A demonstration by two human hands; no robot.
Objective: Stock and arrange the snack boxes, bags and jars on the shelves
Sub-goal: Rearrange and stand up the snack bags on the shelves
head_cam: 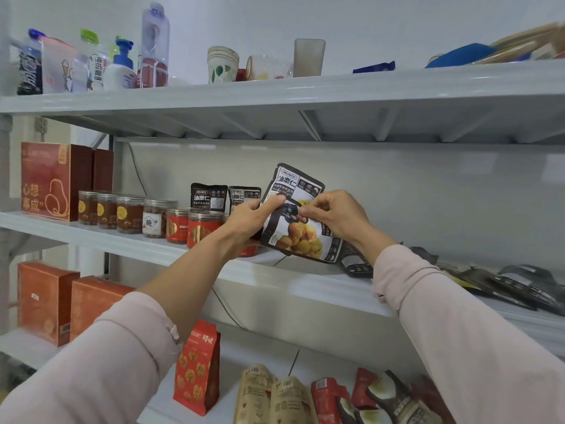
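A black chestnut bag (pixel 301 237) with yellow nuts printed on it is held upright over the middle shelf (pixel 305 281). My left hand (pixel 250 220) grips its left edge. My right hand (pixel 334 214) pinches its middle from the right. Behind it, a second chestnut bag (pixel 293 182) sticks up, and two more chestnut bags (pixel 209 197) stand against the back wall. Several flat dark bags (pixel 516 283) lie on the shelf to the right. Several snack jars (pixel 128 214) and a red gift box (pixel 46 180) stand at the left.
The top shelf (pixel 275 91) carries bottles (pixel 154 45), paper cups (pixel 222 64) and blue items. On the bottom shelf stand orange boxes (pixel 46 301), a red walnut bag (pixel 197 367), brown pouches (pixel 272 396) and red coconut bags (pixel 367 396). A black cable runs along the back wall.
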